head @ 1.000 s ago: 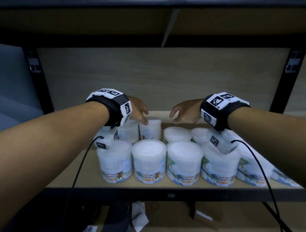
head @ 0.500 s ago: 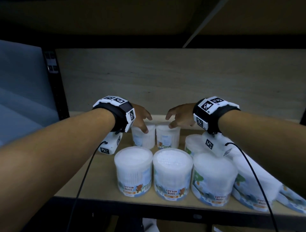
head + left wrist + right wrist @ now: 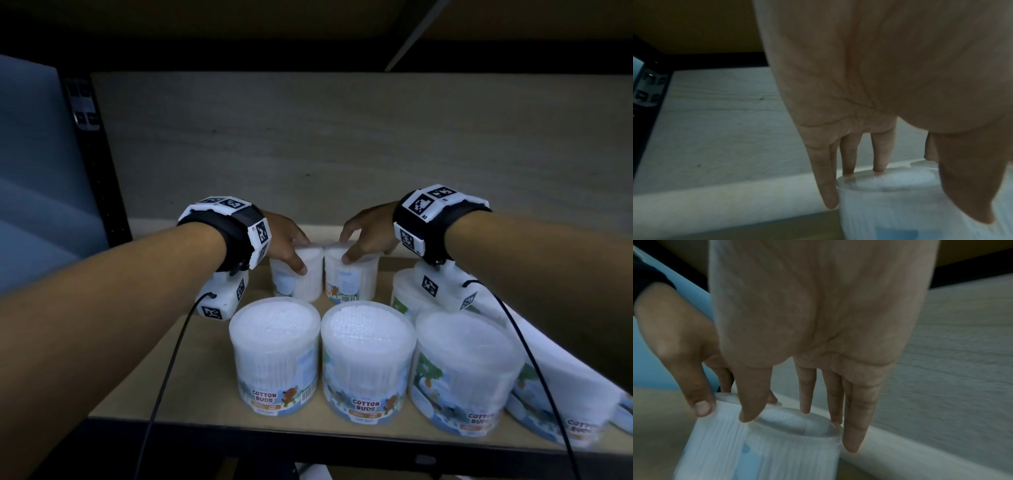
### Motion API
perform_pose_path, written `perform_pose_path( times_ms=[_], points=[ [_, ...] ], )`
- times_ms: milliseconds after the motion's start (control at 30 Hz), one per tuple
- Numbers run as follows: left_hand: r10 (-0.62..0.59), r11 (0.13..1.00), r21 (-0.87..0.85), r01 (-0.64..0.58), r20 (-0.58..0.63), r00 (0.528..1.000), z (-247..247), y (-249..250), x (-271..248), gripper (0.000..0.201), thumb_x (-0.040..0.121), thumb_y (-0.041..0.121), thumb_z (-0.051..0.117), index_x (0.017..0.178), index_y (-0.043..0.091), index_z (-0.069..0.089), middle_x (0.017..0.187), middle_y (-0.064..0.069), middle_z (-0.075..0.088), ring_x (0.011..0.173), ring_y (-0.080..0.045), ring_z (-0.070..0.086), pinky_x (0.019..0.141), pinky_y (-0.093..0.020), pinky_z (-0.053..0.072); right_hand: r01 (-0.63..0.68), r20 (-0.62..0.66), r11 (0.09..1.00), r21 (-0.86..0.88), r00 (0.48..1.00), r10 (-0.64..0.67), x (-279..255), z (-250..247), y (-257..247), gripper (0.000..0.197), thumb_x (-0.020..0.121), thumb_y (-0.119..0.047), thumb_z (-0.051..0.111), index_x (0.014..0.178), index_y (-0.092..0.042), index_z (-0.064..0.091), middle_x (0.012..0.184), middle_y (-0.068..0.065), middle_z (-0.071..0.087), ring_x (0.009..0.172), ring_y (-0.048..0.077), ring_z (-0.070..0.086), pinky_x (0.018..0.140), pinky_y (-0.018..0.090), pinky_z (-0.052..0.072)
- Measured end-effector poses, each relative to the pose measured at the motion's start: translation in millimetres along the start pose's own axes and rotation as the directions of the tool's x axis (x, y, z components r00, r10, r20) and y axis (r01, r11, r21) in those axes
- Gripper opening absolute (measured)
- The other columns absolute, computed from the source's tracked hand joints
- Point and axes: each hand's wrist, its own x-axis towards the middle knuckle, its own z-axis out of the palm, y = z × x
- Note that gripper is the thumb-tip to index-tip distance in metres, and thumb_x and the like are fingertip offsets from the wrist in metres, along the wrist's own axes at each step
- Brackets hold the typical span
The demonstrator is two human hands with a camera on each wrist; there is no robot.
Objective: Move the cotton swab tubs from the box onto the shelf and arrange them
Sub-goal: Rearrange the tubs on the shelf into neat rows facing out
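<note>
The shelf (image 3: 144, 387) carries two rows of cotton swab tubs, and the box is not in view, so the step in hand looks like arranging, not carrying. Along the front edge stand three big tubs: the left front tub (image 3: 274, 356), the middle front tub (image 3: 368, 363) and the right front tub (image 3: 466, 373), with more running off toward the right end. Behind them, near the back edge, two tubs stand touching side by side. The left hand (image 3: 286, 240) grasps the left back tub (image 3: 296, 277) from above, thumb down its front, fingers over the far rim. The right hand (image 3: 368, 236) grasps the right back tub (image 3: 352, 281) the same way.

The next move likely calls for squaring this pair with the front row, then letting go without tipping either; turning their labels forward may also be wanted.

The front labels read "COTTON BUDS" beside a small bear picture and a barcode; smaller print is unreadable.
</note>
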Motion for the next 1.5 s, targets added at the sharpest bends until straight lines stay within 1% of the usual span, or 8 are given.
perform_pose_path(
  times_ms=[233, 400, 500, 633, 733, 833, 1100, 1500],
  points=[
    [0.000, 1.000, -0.015, 0.000, -0.009, 1.000, 2, -2, 3, 0.071, 0.084, 0.053, 0.067, 0.145, 0.024, 0.046, 0.149, 0.007, 0.046, 0.134, -0.015, 0.044, 0.112, -0.028, 0.032, -0.009, 0.048, 1.000, 0.003, 0.999, 0.009, 2, -2, -3, 0.055, 0.081, -0.049, 0.073, 0.129, -0.025, 0.059, 0.128, -0.002, 0.052, 0.107, 0.022, 0.059, 0.087, 0.038, 0.058],
    [-0.014, 0.999, -0.034, 0.013, -0.013, 1.000, 2, -6, 3, 0.074, 0.077, 0.061, 0.069, 0.141, 0.027, 0.051, 0.145, 0.009, 0.049, 0.130, -0.014, 0.047, 0.107, -0.025, 0.034, -0.020, 0.090, 1.000, -0.015, 0.996, 0.022, -1, -6, -11, 0.058, 0.083, -0.041, 0.074, 0.133, -0.023, 0.053, 0.125, 0.000, 0.052, 0.108, 0.024, 0.061, 0.086, 0.043, 0.058],
    [-0.031, 0.999, -0.035, 0.030, -0.018, 0.999, 0, -8, 2, 0.076, 0.074, 0.063, 0.071, 0.138, 0.027, 0.053, 0.143, 0.008, 0.049, 0.124, -0.015, 0.051, 0.092, -0.022, 0.041, -0.037, 0.115, 0.999, 0.032, 0.993, 0.033, 0, -6, -14, 0.064, 0.080, -0.035, 0.077, 0.136, -0.027, 0.049, 0.114, -0.002, 0.053, 0.103, 0.022, 0.062, 0.083, 0.039, 0.059],
    [-0.058, 0.998, -0.009, 0.058, -0.041, 0.997, -2, -8, -2, 0.075, 0.074, 0.064, 0.070, 0.137, 0.028, 0.052, 0.143, 0.006, 0.045, 0.120, -0.016, 0.051, 0.082, -0.021, 0.039, -0.046, 0.125, 0.996, 0.074, 0.991, 0.037, 0, -4, -15, 0.073, 0.079, -0.030, 0.078, 0.142, -0.031, 0.040, 0.133, 0.000, 0.050, 0.109, 0.022, 0.059, 0.086, 0.038, 0.058],
    [-0.072, 0.997, -0.002, 0.072, -0.031, 0.997, -2, -8, -3, 0.081, 0.075, 0.066, 0.069, 0.143, 0.032, 0.043, 0.146, 0.006, 0.044, 0.127, -0.016, 0.047, 0.092, -0.022, 0.038, -0.054, 0.132, 0.994, 0.098, 0.990, 0.041, -1, -4, -15, 0.084, 0.079, -0.032, 0.079, 0.148, -0.033, 0.032, 0.142, 0.000, 0.044, 0.117, 0.025, 0.055, 0.089, 0.040, 0.057],
    [-0.065, 0.998, -0.008, 0.064, -0.022, 0.998, -4, -6, -8, 0.082, 0.079, 0.061, 0.068, 0.149, 0.035, 0.033, 0.154, 0.008, 0.035, 0.140, -0.015, 0.035, 0.109, -0.027, 0.028, -0.080, 0.124, 0.986, 0.145, 0.990, 0.062, -2, -5, -17, 0.085, 0.075, -0.041, 0.081, 0.147, -0.031, 0.037, 0.142, 0.001, 0.042, 0.116, 0.029, 0.056, 0.090, 0.040, 0.056],
    [-0.023, 1.000, -0.002, 0.023, 0.051, 0.998, -11, -5, -9, 0.068, 0.087, 0.040, 0.067, 0.148, 0.033, 0.037, 0.152, 0.007, 0.040, 0.138, -0.015, 0.038, 0.109, -0.027, 0.030, -0.097, 0.128, 0.991, 0.088, 0.988, 0.086, -3, -10, -22, 0.069, 0.074, -0.043, 0.082, 0.130, -0.010, 0.057, 0.127, 0.013, 0.055, 0.100, 0.036, 0.068, 0.083, 0.047, 0.059],
    [-0.028, 0.999, -0.041, 0.028, 0.005, 1.000, -8, -8, -3, 0.067, 0.085, 0.048, 0.068, 0.145, 0.029, 0.045, 0.150, 0.005, 0.043, 0.135, -0.016, 0.042, 0.107, -0.025, 0.033, -0.078, 0.122, 0.997, 0.028, 0.990, 0.074, -4, -11, -26, 0.068, 0.075, -0.038, 0.082, 0.133, -0.015, 0.054, 0.129, 0.012, 0.052, 0.101, 0.038, 0.067, 0.081, 0.049, 0.059]
  ],
)
